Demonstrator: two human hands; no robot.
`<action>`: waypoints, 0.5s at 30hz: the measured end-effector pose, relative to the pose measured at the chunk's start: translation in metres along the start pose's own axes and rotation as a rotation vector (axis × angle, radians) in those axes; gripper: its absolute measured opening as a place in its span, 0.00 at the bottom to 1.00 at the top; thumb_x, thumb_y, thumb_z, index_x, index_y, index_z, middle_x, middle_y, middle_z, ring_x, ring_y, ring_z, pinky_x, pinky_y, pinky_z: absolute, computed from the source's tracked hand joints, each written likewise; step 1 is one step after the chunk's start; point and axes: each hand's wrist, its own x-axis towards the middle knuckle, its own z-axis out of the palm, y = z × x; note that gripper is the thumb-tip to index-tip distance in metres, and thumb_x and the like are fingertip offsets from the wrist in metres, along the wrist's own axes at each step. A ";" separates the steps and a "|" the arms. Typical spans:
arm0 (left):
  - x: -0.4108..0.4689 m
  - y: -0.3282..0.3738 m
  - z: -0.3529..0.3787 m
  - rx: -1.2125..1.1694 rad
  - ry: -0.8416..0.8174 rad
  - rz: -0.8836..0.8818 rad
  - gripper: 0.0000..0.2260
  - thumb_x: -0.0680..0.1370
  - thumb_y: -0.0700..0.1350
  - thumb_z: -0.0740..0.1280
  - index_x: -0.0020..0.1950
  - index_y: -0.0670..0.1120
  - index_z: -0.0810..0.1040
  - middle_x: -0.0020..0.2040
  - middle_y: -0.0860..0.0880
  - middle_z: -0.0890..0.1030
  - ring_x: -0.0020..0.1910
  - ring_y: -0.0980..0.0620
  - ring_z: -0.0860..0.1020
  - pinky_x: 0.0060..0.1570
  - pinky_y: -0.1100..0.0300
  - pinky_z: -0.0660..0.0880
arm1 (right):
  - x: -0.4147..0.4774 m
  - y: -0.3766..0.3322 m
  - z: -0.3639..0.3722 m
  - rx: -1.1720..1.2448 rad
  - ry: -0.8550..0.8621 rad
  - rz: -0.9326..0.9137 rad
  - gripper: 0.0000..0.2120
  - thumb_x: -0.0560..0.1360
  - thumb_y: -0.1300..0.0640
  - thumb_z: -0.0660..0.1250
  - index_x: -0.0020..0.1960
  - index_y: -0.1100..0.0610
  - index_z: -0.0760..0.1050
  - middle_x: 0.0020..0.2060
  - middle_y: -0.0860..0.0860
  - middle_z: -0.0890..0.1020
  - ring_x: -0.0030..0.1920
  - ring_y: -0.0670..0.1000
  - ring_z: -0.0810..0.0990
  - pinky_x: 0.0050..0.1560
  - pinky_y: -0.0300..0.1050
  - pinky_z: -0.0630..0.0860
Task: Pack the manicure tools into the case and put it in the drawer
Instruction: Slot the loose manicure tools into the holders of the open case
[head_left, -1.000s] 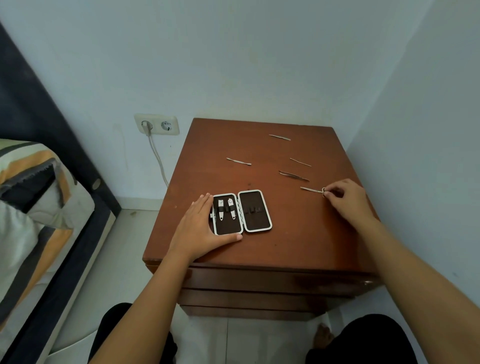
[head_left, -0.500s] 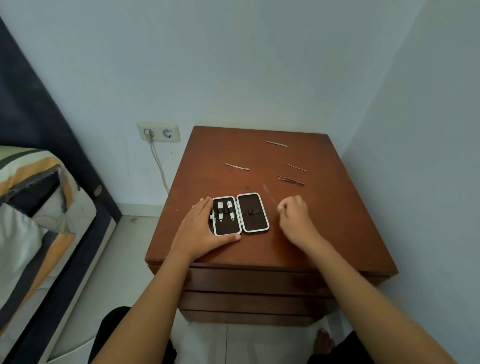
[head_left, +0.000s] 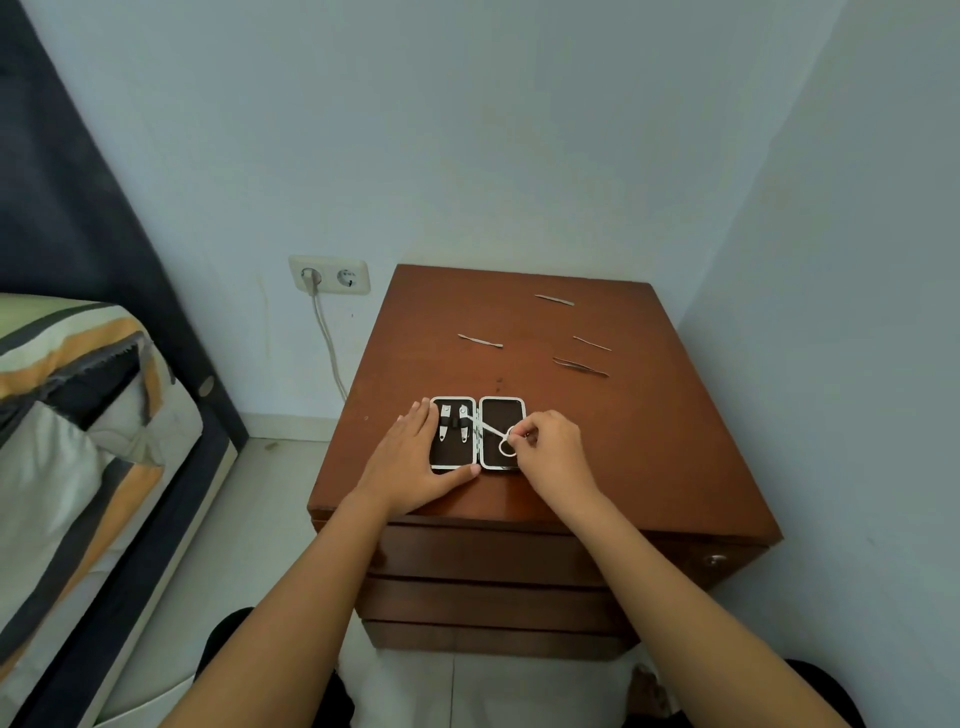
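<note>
Case (head_left: 478, 434): open, near front edge of surface (head_left: 649, 467).
Left hand (head_left: 410, 462): flat, fingers spread, pinning case.
Right hand (head_left: 550, 449): pinching scissors (head_left: 496, 432) over case.
Risk: tip may miss its loop, snag the lining.

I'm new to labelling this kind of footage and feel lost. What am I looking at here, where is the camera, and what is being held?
There is no machine here. A person wears one wide-angle camera on the head, so it looks down along both bare arms.

The brown surface is the top of a wooden nightstand with drawers. On it lies an open manicure case, with two clippers strapped into its left half.

The left hand lies flat on the case's left edge, steadying it. The right hand pinches small scissors by their ring handles, blades angled over the case's hinge.

Four thin metal tools still lie loose farther back: tweezers, and three slim sticks, too small to name.
</note>
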 end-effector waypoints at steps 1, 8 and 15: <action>-0.002 -0.001 -0.001 0.004 -0.033 0.019 0.54 0.61 0.76 0.49 0.77 0.42 0.45 0.78 0.46 0.46 0.76 0.52 0.44 0.71 0.60 0.40 | -0.002 -0.001 -0.002 0.023 0.015 -0.002 0.04 0.73 0.62 0.66 0.41 0.61 0.80 0.47 0.57 0.81 0.43 0.51 0.76 0.46 0.39 0.71; -0.015 0.006 0.000 -0.003 -0.063 0.004 0.41 0.75 0.63 0.59 0.77 0.43 0.44 0.78 0.46 0.45 0.76 0.52 0.44 0.72 0.58 0.41 | -0.016 -0.001 -0.004 0.116 0.039 -0.013 0.03 0.69 0.60 0.71 0.39 0.59 0.83 0.41 0.56 0.84 0.39 0.48 0.78 0.42 0.39 0.71; -0.015 0.024 0.015 0.006 0.021 -0.114 0.41 0.75 0.65 0.57 0.76 0.42 0.44 0.78 0.44 0.45 0.76 0.50 0.44 0.73 0.56 0.41 | -0.023 0.001 -0.004 0.091 0.043 -0.004 0.03 0.69 0.59 0.71 0.39 0.58 0.84 0.41 0.55 0.85 0.40 0.47 0.77 0.42 0.37 0.67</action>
